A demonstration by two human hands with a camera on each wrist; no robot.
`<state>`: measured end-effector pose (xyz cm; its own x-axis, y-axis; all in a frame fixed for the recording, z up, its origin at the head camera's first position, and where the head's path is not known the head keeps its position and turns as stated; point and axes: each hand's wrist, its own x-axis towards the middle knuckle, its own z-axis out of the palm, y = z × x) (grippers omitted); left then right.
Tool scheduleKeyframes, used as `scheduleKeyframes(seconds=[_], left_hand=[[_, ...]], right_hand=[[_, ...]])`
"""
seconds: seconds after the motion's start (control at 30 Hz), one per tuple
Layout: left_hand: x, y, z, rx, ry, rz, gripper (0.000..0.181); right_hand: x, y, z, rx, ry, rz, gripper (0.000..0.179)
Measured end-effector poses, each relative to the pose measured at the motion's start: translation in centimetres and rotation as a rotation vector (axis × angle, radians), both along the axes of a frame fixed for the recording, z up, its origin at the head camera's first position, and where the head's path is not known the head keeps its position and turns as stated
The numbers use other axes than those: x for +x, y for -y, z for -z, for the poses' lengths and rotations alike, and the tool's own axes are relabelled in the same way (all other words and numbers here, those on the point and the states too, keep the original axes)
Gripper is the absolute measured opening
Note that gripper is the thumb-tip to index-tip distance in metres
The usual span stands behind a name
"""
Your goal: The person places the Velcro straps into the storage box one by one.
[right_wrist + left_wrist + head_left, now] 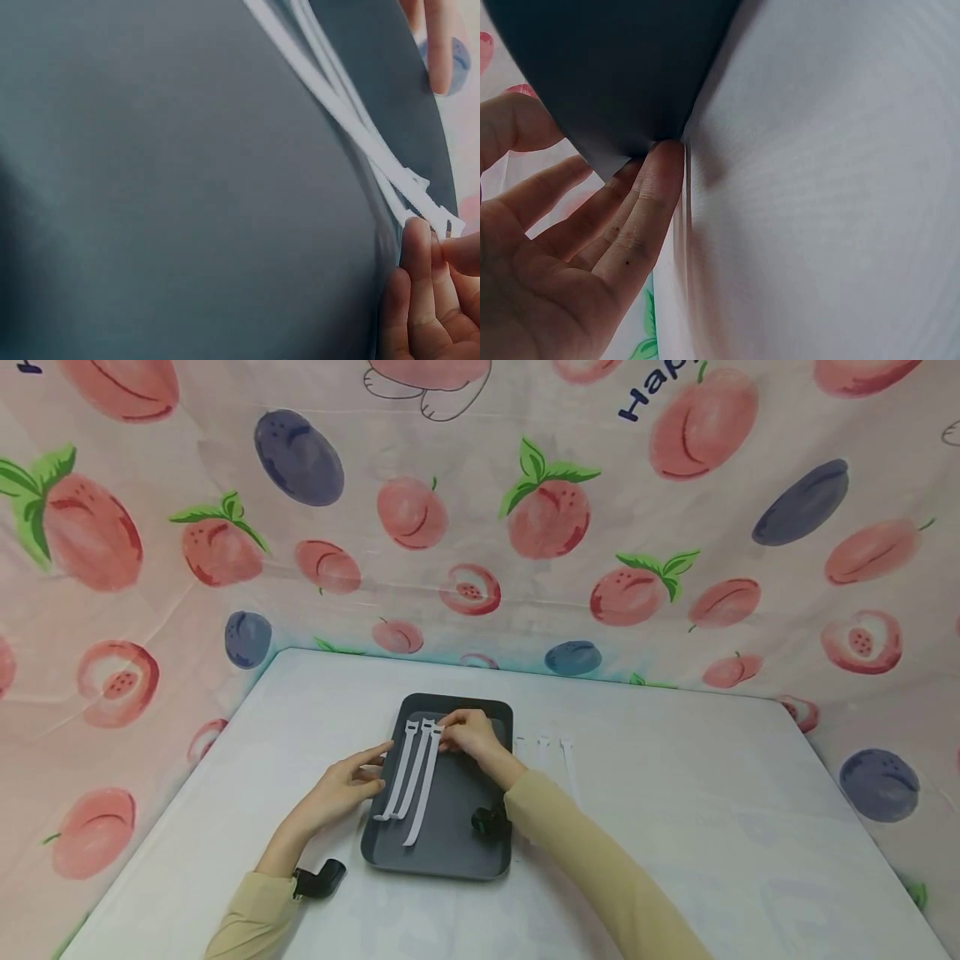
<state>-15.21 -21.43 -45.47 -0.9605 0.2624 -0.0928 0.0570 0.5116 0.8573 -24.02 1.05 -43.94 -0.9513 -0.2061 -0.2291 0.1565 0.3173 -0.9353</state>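
Three white cable ties (411,777) lie lengthwise along the left side of a dark grey tray (465,852), their slotted heads at the far end. My right hand (470,732) reaches over the tray and pinches the head of the rightmost tie between thumb and fingers. In the right wrist view, the white ties (330,97) run up from those fingertips and overlap near their heads. My left hand (341,789) is at the tray's left edge. Its extended fingers (656,176) touch the outside of the tray wall (615,67), with the thumb spread apart from them.
On the white table (675,827), more white ties (567,756) lie right of the tray, partly hidden by my right sleeve. Black wrist cameras (321,880) are worn on both wrists. A fruit-printed cloth (465,468) hangs behind the table and along its sides.
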Motion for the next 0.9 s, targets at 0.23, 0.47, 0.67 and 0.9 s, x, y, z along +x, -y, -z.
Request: scheduleKeyframes(seconds=[0.23,0.47,0.67,0.9], left_hand=[[0.03,-0.06,-0.08,0.001,0.003,-0.002,0.059],[-0.01,-0.06,-0.06,0.003,0.001,0.001,0.059],[-0.03,-0.05,0.0,0.01,-0.002,0.002,0.059],[-0.09,-0.05,0.0,-0.002,0.006,-0.004,0.059]], right_hand=[[0.15,0.04,0.42,0.058,-0.036,-0.024,0.018],[0.21,0.24,0.62,0.137,-0.065,-0.034,0.018],[0.3,0.3,0.54,0.184,-0.094,-0.051,0.019],[0.32,0.25,0.45,0.189,-0.096,-0.068,0.019]])
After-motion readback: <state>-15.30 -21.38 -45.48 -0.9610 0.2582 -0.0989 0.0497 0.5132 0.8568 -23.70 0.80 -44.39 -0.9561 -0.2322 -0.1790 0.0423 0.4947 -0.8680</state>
